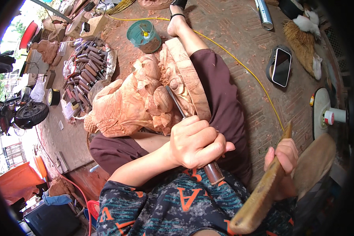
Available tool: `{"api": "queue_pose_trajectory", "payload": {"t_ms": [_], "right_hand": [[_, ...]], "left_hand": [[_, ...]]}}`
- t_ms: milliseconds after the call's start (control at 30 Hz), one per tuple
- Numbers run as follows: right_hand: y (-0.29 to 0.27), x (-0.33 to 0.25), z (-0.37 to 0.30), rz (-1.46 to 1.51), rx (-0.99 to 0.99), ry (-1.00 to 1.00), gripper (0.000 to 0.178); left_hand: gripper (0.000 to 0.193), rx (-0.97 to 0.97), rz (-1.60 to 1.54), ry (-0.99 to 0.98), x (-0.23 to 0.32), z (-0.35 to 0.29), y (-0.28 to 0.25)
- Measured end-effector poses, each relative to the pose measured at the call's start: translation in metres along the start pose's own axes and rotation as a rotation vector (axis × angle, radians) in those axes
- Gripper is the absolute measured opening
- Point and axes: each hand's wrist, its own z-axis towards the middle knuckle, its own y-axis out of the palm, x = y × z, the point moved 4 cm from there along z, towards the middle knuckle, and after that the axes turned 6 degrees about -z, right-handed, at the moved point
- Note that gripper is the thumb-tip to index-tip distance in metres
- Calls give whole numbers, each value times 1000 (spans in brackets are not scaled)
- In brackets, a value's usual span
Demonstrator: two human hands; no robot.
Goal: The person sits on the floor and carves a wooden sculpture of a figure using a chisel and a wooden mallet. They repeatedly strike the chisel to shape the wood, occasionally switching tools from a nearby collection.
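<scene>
Across my lap lies a carved wooden figure (118,106) on its side, its flat base (192,86) turned toward my right leg. My left hand (198,143) is wrapped round a carving chisel (213,173) with a dark wooden handle. The chisel's narrow metal blade reaches the carved detail beside the base; whether its edge bites into the wood is too small to tell. Off to the right, my right hand (284,157) grips a worn wooden club (259,196), tilted and apart from the chisel.
Many dark-handled chisels (88,72) are heaped at the left. Beyond the figure stands a teal bucket (146,37). A yellow cord (240,61) crosses the floor. At the right lie a phone (281,67), a brush broom (299,47) and a pale fan base (322,112).
</scene>
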Motion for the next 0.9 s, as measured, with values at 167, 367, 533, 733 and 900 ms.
{"api": "queue_pose_trajectory", "payload": {"t_ms": [167, 367, 533, 733, 900], "right_hand": [[2, 3, -8, 17, -8, 97, 32], [13, -9, -1, 147, 76, 47, 36], [7, -19, 5, 111, -10, -36, 45], [2, -20, 7, 132, 79, -103, 43], [0, -19, 10, -23, -16, -105, 45]], "left_hand": [[26, -61, 49, 214, 9, 13, -21], [27, -101, -191, 147, 10, -16, -8], [25, -47, -223, 140, 6, -16, -3], [26, 67, -84, 95, 10, -17, 11], [28, 54, -49, 56, 8, -9, 10]]}}
